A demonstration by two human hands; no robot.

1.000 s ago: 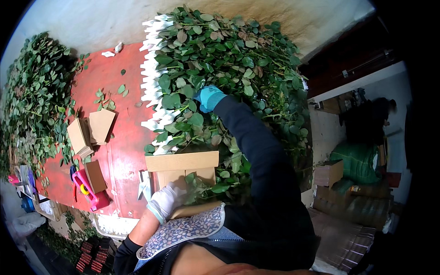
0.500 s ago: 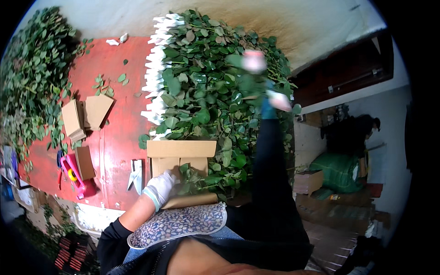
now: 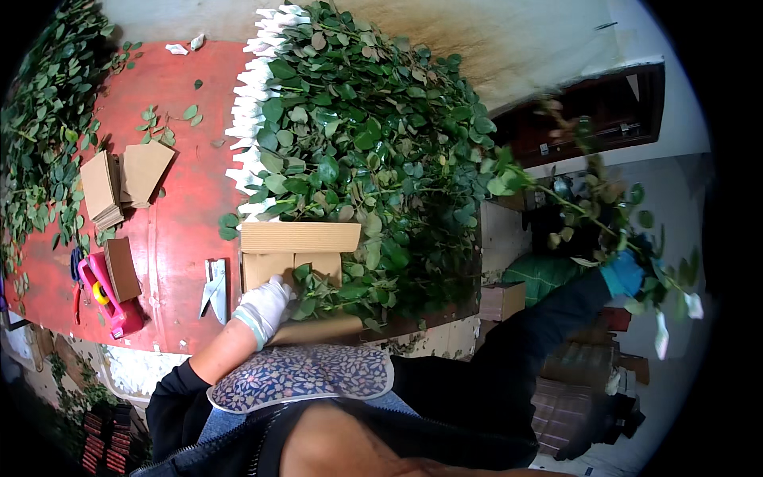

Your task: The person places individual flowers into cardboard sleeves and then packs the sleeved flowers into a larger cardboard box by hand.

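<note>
Out to the right, my right hand (image 3: 624, 274) in a blue glove is closed around leafy rose stems (image 3: 592, 211). Pale pointed buds (image 3: 661, 334) hang from them past the hand, while the leafy stalks reach back toward the table. My left hand (image 3: 266, 308), in a white glove, lies with curled fingers on an opened corrugated cardboard wrap (image 3: 300, 238) in front of me. Leafy stems (image 3: 346, 294) lie on that wrap right beside its fingertips. What those fingers hold, if anything, is hidden.
Beyond the wrap, a big pile of roses (image 3: 381, 151) with white-sleeved heads covers the red table (image 3: 187, 207). Left are scissors (image 3: 214, 290), a pink tape dispenser (image 3: 111, 298), cardboard pieces (image 3: 147, 175) and more foliage (image 3: 40, 135). A green sack (image 3: 540, 277) and cartons (image 3: 502, 302) stand right.
My right hand has swung from above the rose pile out to the right and nearer, carrying the rose stems. My left hand stays at the cardboard wrap. The whole view has shifted slightly.
</note>
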